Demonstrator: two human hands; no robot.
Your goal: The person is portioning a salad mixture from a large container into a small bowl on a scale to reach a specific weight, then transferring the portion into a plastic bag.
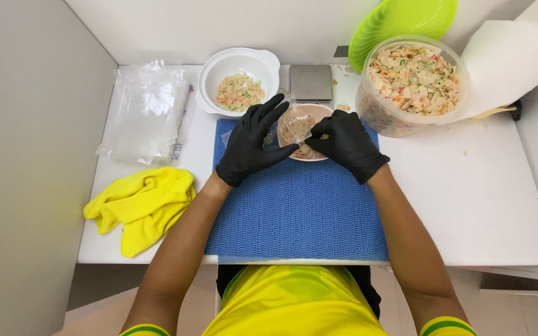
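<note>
Small clear bag (294, 124), partly filled with crackers: our left hand (251, 142) and right hand (345, 144) pinch it over the pink bowl (319, 112), crackers left inside.

Clear bags and the tub on my table

I pinch a small clear plastic bag (294, 124) between my gloved left hand (253, 142) and right hand (345, 144) near the table's (481, 205) back edge. A heap of empty clear bags (146, 113) lies at the back left corner; a round clear tub (412, 84) stands back right.
</note>
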